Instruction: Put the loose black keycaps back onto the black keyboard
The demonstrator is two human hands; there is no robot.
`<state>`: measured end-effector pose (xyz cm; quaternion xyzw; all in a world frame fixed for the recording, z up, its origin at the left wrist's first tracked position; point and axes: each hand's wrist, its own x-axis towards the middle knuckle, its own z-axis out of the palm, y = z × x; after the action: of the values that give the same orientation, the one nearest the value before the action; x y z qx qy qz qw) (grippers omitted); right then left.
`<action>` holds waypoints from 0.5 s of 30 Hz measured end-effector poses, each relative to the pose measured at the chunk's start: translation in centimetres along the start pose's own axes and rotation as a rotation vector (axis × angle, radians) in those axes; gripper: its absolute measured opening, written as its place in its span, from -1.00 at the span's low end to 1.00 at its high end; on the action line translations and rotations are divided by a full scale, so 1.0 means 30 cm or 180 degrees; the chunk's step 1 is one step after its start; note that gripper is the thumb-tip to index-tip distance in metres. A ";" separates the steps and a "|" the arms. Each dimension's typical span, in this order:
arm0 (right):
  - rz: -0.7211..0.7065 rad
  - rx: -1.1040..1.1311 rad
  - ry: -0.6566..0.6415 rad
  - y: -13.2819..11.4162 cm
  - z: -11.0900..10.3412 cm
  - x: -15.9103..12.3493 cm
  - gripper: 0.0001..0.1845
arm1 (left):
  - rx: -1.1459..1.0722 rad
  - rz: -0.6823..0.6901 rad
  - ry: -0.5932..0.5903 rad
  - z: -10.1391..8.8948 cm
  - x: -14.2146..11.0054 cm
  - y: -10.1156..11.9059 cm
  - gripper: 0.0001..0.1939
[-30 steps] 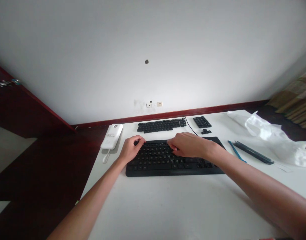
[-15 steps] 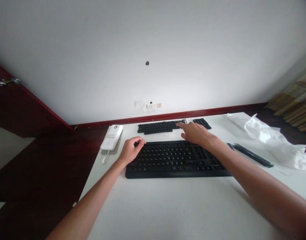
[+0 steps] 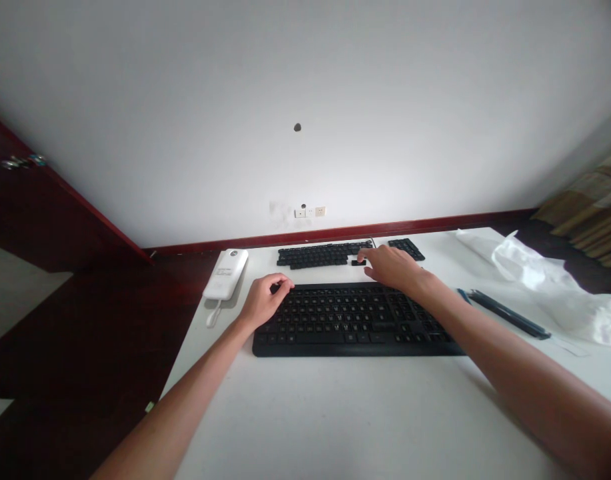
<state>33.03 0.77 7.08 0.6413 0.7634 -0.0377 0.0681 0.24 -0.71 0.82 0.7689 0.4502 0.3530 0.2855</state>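
A black keyboard (image 3: 315,312) lies in the middle of the white table, many of its key positions showing bare sockets with pale centres. My left hand (image 3: 266,300) rests by its upper left corner, thumb and fingers curled together; anything between them is hidden. Beyond the keyboard, black keycaps (image 3: 312,256) sit in close rows. My right hand (image 3: 392,267) reaches over the keyboard's right part, index finger stretched forward and thumb apart. Its fingertips are at a small black keycap (image 3: 358,263) lying just off the rows' right end. Another block of keycaps (image 3: 406,248) is partly behind this hand.
On the table's left stands a white power bank (image 3: 226,275) with a looped strap. Dark slim tools (image 3: 510,313) lie to the right, beside a crumpled white plastic bag (image 3: 550,280). A wall with sockets (image 3: 310,212) rises behind the table; a dark red door (image 3: 50,200) is at left.
My right hand has drawn slightly nearer and pulled a black keycap away from the rows, leaving a gap of white table. My left hand stays by the keyboard corner. The view shifted slightly.
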 end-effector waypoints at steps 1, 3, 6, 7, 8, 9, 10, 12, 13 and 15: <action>0.0015 -0.0005 0.0017 0.002 0.001 0.002 -0.50 | -0.0003 0.0000 0.0000 -0.001 0.000 0.000 -0.68; 0.0040 -0.0016 0.0045 0.004 0.002 0.006 -0.51 | -0.0016 0.0000 0.0000 -0.002 0.001 0.001 -0.69; 0.0067 -0.0033 0.0109 0.004 0.002 0.010 -0.52 | -0.0039 0.0004 -0.0006 -0.002 0.002 0.002 -0.69; 0.0071 -0.0035 0.0134 0.003 0.002 0.011 -0.52 | -0.0046 0.0005 -0.0008 -0.001 0.002 0.003 -0.69; 0.0079 -0.0035 0.0157 0.002 0.002 0.012 -0.52 | -0.0052 0.0007 -0.0009 -0.001 0.002 0.003 -0.70; 0.0085 -0.0034 0.0171 0.001 0.002 0.013 -0.52 | -0.0059 0.0004 -0.0009 -0.001 0.002 0.003 -0.70; 0.0092 -0.0030 0.0180 -0.001 0.002 0.013 -0.52 | -0.0064 0.0000 -0.0009 -0.001 0.002 0.004 -0.70; 0.0099 -0.0016 0.0172 -0.002 0.002 0.014 -0.53 | -0.0068 -0.0014 -0.0005 -0.001 0.001 0.006 -0.70; 0.0099 -0.0005 0.0164 -0.003 0.001 0.015 -0.54 | -0.0069 -0.0021 -0.0004 -0.002 0.001 0.007 -0.71; 0.0087 0.0025 0.0151 -0.002 -0.002 0.016 -0.58 | -0.0067 -0.0025 -0.0005 -0.003 0.001 0.009 -0.70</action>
<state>32.89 1.23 7.06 0.6526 0.7558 -0.0247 0.0479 0.30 -0.79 1.09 0.7643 0.4493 0.3560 0.2953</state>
